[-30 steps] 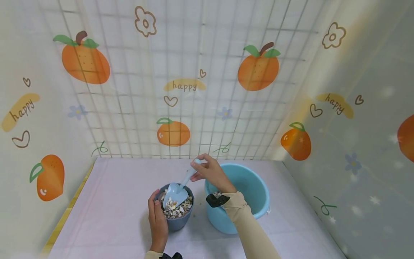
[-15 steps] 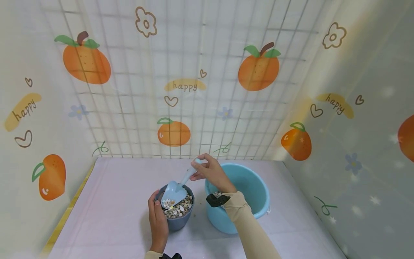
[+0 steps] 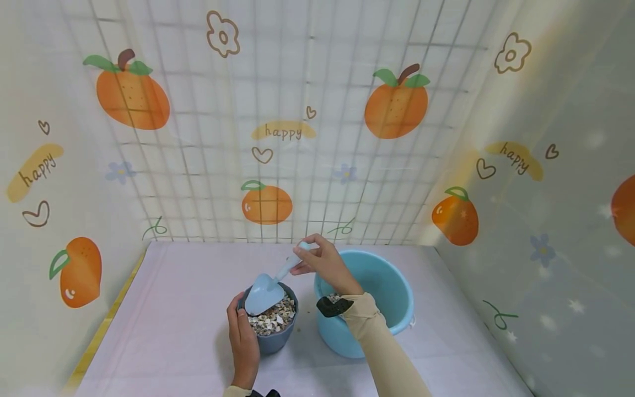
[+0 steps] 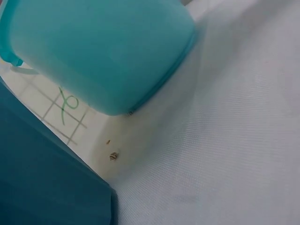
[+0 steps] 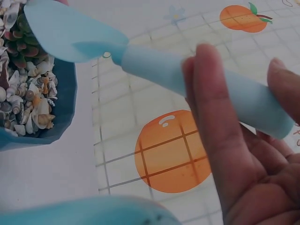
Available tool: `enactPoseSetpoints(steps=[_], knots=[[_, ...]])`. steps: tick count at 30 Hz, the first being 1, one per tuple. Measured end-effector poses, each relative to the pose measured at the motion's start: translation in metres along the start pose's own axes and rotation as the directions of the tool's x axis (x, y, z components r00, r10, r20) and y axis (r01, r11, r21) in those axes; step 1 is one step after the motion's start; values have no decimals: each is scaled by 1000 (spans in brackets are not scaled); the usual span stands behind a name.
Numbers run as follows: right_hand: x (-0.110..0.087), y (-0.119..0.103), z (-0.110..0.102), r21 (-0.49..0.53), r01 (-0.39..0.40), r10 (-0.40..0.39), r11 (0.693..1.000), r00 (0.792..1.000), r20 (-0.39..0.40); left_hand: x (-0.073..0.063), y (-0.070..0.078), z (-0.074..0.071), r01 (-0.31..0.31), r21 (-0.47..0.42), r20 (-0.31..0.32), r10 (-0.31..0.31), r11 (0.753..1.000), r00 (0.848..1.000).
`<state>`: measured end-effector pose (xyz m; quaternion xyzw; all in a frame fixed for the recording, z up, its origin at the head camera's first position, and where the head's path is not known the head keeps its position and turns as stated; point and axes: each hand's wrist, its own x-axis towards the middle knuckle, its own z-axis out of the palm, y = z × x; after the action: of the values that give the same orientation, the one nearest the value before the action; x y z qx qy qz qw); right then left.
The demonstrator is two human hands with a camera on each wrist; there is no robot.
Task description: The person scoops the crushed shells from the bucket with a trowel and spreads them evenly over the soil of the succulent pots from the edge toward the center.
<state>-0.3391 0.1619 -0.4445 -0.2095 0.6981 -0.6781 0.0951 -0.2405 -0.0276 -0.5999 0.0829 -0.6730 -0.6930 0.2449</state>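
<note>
My left hand point(image 3: 243, 339) holds the left side of a dark blue-grey flowerpot point(image 3: 273, 343), thumb near the rim. Small shells and pebbles point(image 3: 276, 321) fill the pot almost to its rim. A reddish-green succulent point(image 5: 26, 42) shows among them in the right wrist view. Pinched by its handle in my right hand point(image 3: 327, 266) is a light blue toy shovel point(image 3: 263, 295). Its blade slants down over the far left part of the pot. In the left wrist view, the pot's wall point(image 4: 42, 164) shows, but the hand does not.
A turquoise bucket point(image 3: 342, 339) stands right of the pot, under my right forearm, with some shells point(image 3: 333, 298) inside. Tiny shells point(image 4: 113, 156) lie on the white-covered table point(image 3: 168, 320) between pot and bucket. A wire grid point(image 3: 317, 182) behind a printed curtain backs the table.
The shovel's blade has shifted left and slightly up and tipped over. Shells seen at its tip earlier no longer show on it. My left hand and the pot have stayed put.
</note>
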Motion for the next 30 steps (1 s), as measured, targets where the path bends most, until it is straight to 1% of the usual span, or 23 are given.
enactPoseSetpoints(steps=[6,12,20,30], knots=[[0,-2,0,9,13,-12,1000,1000,-16,-1,-2,0,-13,-16,-7,13,1000,1000],[-1,-3,1,7,34,-33,999,998,-55,-2,0,1,11,-8,-11,-11,1000,1000],[-3,-6,3,33,42,-39,999,997,-72,-4,1,1,20,-15,-29,-20,1000,999],[-3,-4,-2,43,60,-52,997,987,-153,-5,1,1,9,-25,-18,-10,1000,1000]])
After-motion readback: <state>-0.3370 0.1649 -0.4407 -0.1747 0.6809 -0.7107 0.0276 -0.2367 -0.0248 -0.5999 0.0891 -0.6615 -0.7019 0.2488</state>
